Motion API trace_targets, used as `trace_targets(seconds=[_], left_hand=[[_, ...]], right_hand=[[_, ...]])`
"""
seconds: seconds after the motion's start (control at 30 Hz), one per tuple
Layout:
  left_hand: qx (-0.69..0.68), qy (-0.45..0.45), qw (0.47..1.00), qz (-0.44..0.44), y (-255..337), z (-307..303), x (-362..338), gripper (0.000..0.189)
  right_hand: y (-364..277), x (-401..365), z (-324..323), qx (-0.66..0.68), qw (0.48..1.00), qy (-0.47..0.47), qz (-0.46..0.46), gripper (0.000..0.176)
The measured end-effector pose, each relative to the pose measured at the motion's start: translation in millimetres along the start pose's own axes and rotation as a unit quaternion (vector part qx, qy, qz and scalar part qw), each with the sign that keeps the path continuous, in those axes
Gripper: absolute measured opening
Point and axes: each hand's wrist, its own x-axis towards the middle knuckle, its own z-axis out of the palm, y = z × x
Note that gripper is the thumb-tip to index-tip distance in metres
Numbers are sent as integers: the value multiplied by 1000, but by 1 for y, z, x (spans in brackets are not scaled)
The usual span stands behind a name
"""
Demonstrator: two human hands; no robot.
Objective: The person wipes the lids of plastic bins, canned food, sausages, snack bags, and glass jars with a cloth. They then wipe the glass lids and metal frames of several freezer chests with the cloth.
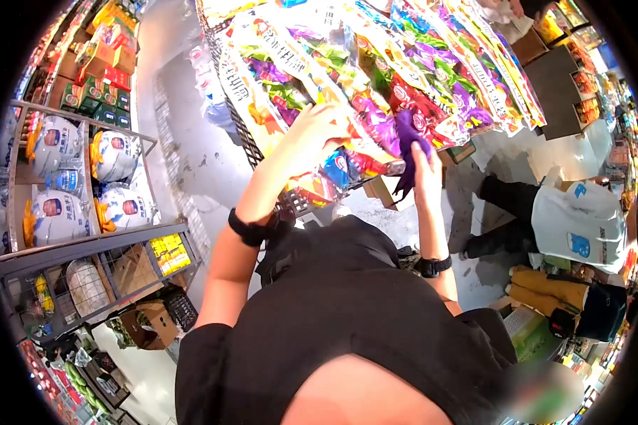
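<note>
A black crate [242, 134] is heaped with long, brightly printed snack packets [290, 60]. My left hand [322, 127] is over the near side of the heap, fingers bent and closed at the edge of a long colourful packet [367, 150]. That packet's end points toward my right hand [425, 166], which pinches a dark purple, crumpled wrapper-like piece [407, 145] with a ragged lower end. A blue packet [337, 168] lies below my left hand. What is under my left fingers is partly hidden.
On the left, a metal rack [85, 241] holds large white bags [53, 216]. A cardboard box [149, 324] is on the floor. To the right are a person in a white shirt [574, 223] and another in tan trousers [546, 287]. Shelves of goods line both sides.
</note>
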Motion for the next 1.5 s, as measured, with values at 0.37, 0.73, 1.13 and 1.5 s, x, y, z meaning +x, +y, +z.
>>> trace_targets(seconds=[0.37, 0.73, 1.13, 1.5], left_hand=[[-41, 79, 989, -119, -8, 7, -41, 11], [-77, 106, 984, -121, -10, 10, -34, 13], [-94, 128, 984, -84, -13, 18, -17, 15], [-70, 138, 987, -40, -23, 21, -17, 14]], right_hand=[[-29, 117, 97, -165, 928, -311, -120, 38], [20, 125, 85, -63, 951, -300, -24, 47], [58, 47, 1, -83, 978, -186, 37, 42], [-9, -10, 14, 63, 995, -75, 30, 32]])
